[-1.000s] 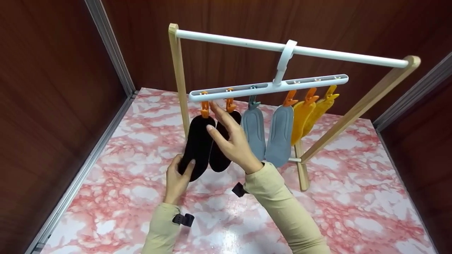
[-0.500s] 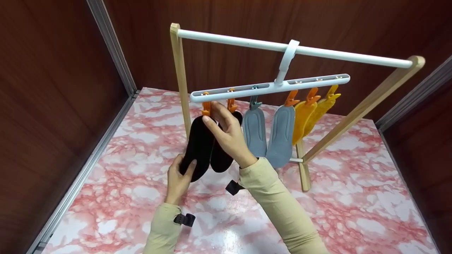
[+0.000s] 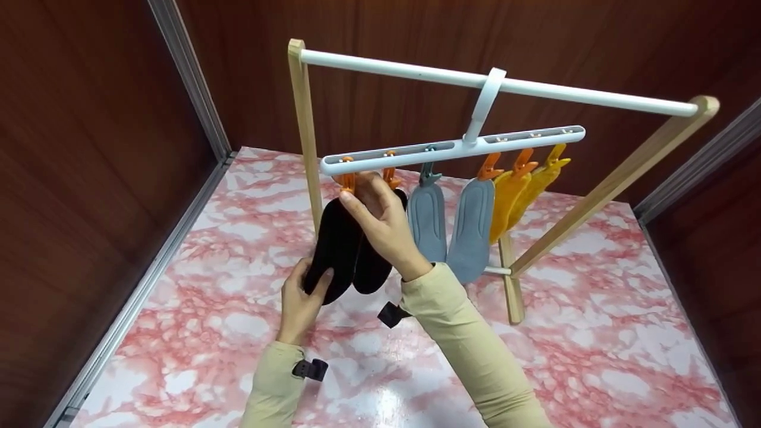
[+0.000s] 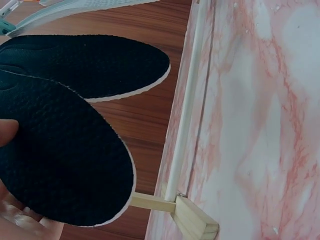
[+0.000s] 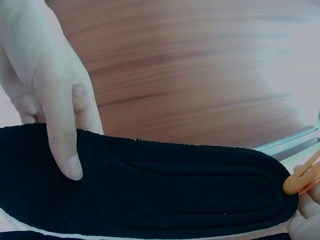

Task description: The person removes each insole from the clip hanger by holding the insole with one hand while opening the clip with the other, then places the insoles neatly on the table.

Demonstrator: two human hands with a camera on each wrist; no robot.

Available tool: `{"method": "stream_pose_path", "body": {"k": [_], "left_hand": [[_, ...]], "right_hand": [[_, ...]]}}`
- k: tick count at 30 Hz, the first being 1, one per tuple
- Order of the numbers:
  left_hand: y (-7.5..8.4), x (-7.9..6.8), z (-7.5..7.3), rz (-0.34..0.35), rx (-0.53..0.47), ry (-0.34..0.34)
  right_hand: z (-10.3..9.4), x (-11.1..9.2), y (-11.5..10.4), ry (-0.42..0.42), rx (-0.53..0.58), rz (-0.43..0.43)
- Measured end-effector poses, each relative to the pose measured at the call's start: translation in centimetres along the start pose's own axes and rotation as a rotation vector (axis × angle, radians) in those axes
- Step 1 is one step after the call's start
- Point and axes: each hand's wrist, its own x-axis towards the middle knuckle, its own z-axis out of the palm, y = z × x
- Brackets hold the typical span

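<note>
In the head view, my left hand (image 3: 300, 302) grips the lower end of a black insole (image 3: 333, 244), thumb on its face and fingers behind. The insole's upper end meets an orange clothespin (image 3: 348, 181) under a white clip hanger (image 3: 392, 158). My right hand (image 3: 386, 223) pinches that clothespin, thumb in front and a finger behind. In the right wrist view the clothespin (image 5: 302, 181) touches the rim of the insole (image 5: 200, 187); whether its jaws bite is hard to tell. A second black insole (image 4: 110, 65) hangs just behind, partly hidden in the head view by my right hand.
Two grey insoles (image 3: 471, 229) and two yellow insoles (image 3: 510, 199) hang from clips further right. The hanger hooks over a white rod (image 3: 404, 70) on a wooden frame (image 3: 612, 184). Below lies a pink-and-white marbled surface (image 3: 208, 321), with dark wood panels around.
My right hand has gone from outstretched fingers beside the orange clothespin to pinching it, moving slightly left. My left hand keeps its grip on the black insole.
</note>
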Motion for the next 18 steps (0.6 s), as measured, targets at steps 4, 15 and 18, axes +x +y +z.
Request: {"method": "stream_pose_path", "body": {"k": [4, 15, 18], "left_hand": [[0.31, 0.19, 0.13, -0.006, -0.001, -0.008], [0.82, 0.67, 0.43, 0.037, -0.032, -0.046], [0.78, 0.68, 0.43, 0.047, -0.028, -0.047]], "right_hand": [[-0.13, 0.04, -0.07, -0.008, -0.005, 0.002], [-0.37, 0.14, -0.39, -0.023, 0.013, 0.023], [-0.38, 0.19, -0.4, -0.018, 0.014, 0.018]]}}
